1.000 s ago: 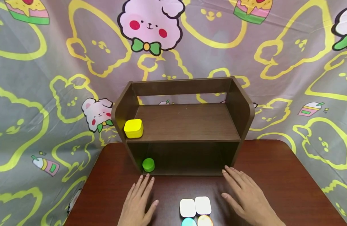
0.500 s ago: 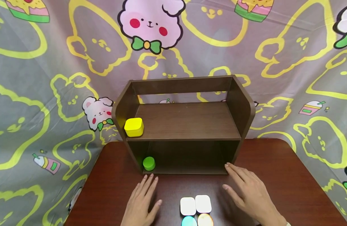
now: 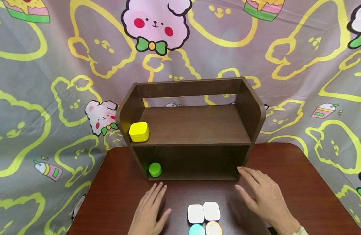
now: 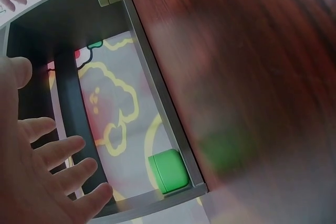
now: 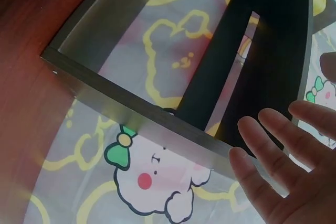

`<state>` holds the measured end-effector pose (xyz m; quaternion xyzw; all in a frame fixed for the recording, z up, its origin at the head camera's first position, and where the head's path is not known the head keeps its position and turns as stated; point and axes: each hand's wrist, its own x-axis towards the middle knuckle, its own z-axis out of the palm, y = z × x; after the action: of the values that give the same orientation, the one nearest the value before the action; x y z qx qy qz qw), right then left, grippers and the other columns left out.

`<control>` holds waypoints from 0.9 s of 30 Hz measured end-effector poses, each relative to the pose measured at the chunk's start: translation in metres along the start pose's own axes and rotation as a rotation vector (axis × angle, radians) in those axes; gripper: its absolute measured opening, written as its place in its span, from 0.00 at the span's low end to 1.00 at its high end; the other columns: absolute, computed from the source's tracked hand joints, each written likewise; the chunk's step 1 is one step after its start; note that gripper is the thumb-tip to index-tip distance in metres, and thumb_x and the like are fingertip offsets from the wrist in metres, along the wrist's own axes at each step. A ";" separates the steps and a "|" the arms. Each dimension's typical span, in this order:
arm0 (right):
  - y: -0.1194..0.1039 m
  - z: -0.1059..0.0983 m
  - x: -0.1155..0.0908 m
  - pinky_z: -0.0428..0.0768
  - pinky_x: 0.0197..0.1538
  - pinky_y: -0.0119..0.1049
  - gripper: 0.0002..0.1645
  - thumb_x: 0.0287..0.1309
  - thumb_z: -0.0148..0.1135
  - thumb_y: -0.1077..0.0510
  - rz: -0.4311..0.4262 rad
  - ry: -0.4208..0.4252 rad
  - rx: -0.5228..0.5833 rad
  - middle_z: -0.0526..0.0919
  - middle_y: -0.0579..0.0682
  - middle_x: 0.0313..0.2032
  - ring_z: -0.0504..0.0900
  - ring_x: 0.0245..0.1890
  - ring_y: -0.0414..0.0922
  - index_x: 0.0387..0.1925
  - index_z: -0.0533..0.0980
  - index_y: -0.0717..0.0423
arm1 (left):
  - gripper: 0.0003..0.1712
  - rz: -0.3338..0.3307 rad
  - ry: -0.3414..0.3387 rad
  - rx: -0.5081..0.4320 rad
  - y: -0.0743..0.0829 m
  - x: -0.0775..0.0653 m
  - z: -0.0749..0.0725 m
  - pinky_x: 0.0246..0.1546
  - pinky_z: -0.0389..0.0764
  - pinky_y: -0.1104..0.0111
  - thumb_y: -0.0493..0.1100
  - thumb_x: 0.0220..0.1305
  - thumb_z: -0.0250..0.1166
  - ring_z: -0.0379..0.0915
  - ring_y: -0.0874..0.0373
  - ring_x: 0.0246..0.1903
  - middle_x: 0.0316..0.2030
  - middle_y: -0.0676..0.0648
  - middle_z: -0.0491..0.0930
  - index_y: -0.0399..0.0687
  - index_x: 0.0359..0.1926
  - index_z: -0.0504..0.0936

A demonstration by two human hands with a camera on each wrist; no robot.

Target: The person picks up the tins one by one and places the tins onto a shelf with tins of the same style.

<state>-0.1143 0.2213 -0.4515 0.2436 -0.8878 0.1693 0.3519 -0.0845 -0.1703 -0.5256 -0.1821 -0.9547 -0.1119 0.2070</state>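
My left hand (image 3: 151, 210) is over the table in front of the shelf, fingers extended and holding nothing. Over to the right, my right hand (image 3: 264, 197) has its fingers loosely straight near the shelf's lower right corner; contact there is unclear. Between the hands sit two white square-topped containers (image 3: 195, 213), side by side. Just below them are a teal round-topped one (image 3: 197, 229) and a pale, orange-rimmed round one (image 3: 214, 228), both cut off by the frame. The left wrist view shows spread fingers (image 4: 79, 171) and a green round container (image 4: 169, 171).
A dark brown two-tier shelf (image 3: 195, 125) stands on the reddish-brown table (image 3: 289, 176). On its upper tier, at the left, is a yellow square container (image 3: 139, 132); the green container (image 3: 155, 169) sits at the lower left. A patterned cloth (image 3: 221, 62) hangs behind.
My left hand has shifted slightly right, towards the white containers. My right hand has moved a little right and up, away from them. The containers stay in place.
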 end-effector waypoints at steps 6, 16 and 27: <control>0.002 -0.002 0.007 0.79 0.45 0.47 0.37 0.76 0.44 0.33 -0.009 0.051 0.008 0.89 0.52 0.47 0.87 0.43 0.51 0.56 0.84 0.57 | 0.46 0.055 0.053 0.006 0.001 -0.001 0.002 0.66 0.74 0.54 0.59 0.57 0.73 0.73 0.47 0.70 0.70 0.46 0.77 0.50 0.74 0.71; 0.005 -0.005 0.019 0.77 0.43 0.45 0.33 0.75 0.49 0.36 -0.033 0.159 0.025 0.89 0.52 0.43 0.87 0.40 0.51 0.52 0.85 0.58 | 0.46 0.077 0.061 -0.025 0.005 0.001 0.002 0.61 0.80 0.54 0.58 0.55 0.76 0.77 0.49 0.67 0.68 0.48 0.79 0.52 0.73 0.73; 0.009 -0.009 0.025 0.77 0.42 0.46 0.33 0.74 0.49 0.37 -0.009 0.163 0.018 0.89 0.53 0.43 0.87 0.39 0.51 0.52 0.85 0.58 | 0.46 0.120 0.090 -0.058 0.008 0.004 0.005 0.56 0.83 0.55 0.56 0.54 0.77 0.78 0.52 0.64 0.67 0.50 0.79 0.57 0.74 0.73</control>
<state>-0.1302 0.2252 -0.4287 0.2360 -0.8535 0.1951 0.4216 -0.0864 -0.1601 -0.5266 -0.2396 -0.9281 -0.1352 0.2508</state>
